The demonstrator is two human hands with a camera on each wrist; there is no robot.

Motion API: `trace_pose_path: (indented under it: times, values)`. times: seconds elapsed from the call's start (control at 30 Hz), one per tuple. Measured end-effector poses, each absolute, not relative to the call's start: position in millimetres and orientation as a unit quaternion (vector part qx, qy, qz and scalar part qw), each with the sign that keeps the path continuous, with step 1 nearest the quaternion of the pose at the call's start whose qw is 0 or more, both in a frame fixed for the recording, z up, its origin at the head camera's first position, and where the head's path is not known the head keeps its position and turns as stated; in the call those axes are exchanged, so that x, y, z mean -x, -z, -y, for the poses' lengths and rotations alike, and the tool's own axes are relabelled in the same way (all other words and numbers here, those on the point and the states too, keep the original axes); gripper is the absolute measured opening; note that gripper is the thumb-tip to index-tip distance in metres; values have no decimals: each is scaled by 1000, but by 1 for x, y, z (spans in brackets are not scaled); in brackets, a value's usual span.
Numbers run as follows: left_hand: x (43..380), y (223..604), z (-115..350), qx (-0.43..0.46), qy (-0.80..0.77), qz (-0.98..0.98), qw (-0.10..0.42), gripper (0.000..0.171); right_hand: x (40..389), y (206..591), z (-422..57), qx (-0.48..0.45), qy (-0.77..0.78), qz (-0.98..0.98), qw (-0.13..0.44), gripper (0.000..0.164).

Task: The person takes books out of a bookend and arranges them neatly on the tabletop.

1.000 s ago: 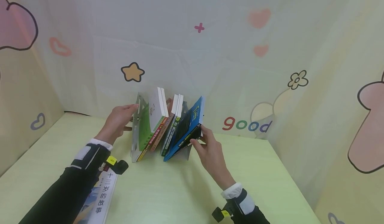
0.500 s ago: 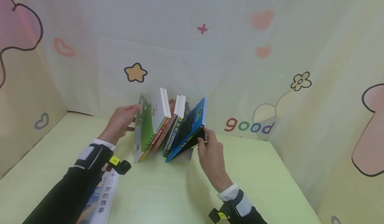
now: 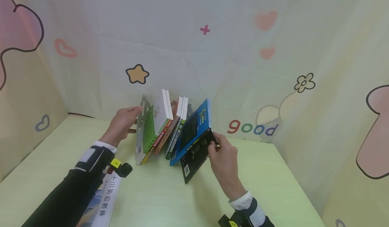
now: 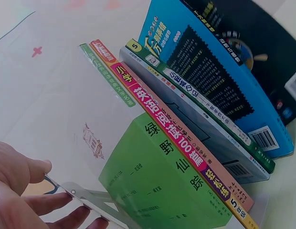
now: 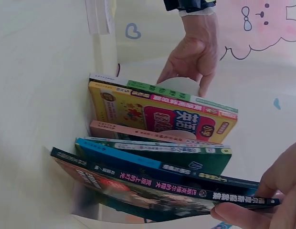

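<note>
Several books lean to the right in a pale book rack [image 3: 139, 146]. My left hand [image 3: 121, 125] pinches the rack's left side panel, thumb and fingers at its edge in the left wrist view. On the right, my right hand [image 3: 224, 162] pinches a black book [image 3: 194, 161] by its upper corner. This book is tilted and sticks out toward me past the blue book [image 3: 194, 129] beside it. Further left are two thin books with green spines [image 3: 176, 135], a brown-pink book [image 3: 164, 141], a yellow-and-red spine [image 4: 172, 129] and a green-and-white book [image 4: 153, 176].
A thick white book [image 3: 104, 200] lies on the table [image 3: 152, 200] at lower left, partly under my left forearm. Behind the rack hangs a pale printed curtain [image 3: 170, 51], with more curtain along both sides.
My right hand has shifted its hold and moved right and slightly toward me. The black book has slid out from behind the blue one. My left hand stays on the rack.
</note>
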State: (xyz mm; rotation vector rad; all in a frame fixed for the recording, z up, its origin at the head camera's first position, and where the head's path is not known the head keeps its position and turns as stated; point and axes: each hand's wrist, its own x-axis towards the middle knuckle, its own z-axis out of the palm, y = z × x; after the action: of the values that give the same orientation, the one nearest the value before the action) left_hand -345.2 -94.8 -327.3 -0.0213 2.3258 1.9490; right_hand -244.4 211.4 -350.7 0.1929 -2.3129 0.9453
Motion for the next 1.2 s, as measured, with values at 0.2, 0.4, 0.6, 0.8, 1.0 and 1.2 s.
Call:
trace_pose_path:
  times: [0.2, 0.4, 0.6, 0.8, 1.0, 1.2]
  values:
    - [346, 328, 96, 5, -640, -766, 58, 64, 229, 336, -222, -55, -352, 882, 308, 29]
    - [347, 327, 95, 4, -638, -768, 57, 63, 211, 321, -236, -41, -368, 888, 273, 27]
    - [346, 326, 96, -3, -622, -781, 56, 64, 193, 306, -249, -17, -410, 885, 222, 27]
    - [344, 324, 99, -11, -606, -793, 54, 64, 176, 296, -258, -5, -452, 873, 186, 26]
    - [345, 324, 102, -29, -611, -789, 57, 64, 162, 292, -260, 9, -458, 873, 165, 26]
    - [347, 323, 101, -30, -612, -788, 62, 65, 153, 292, -254, 3, -477, 866, 152, 26]
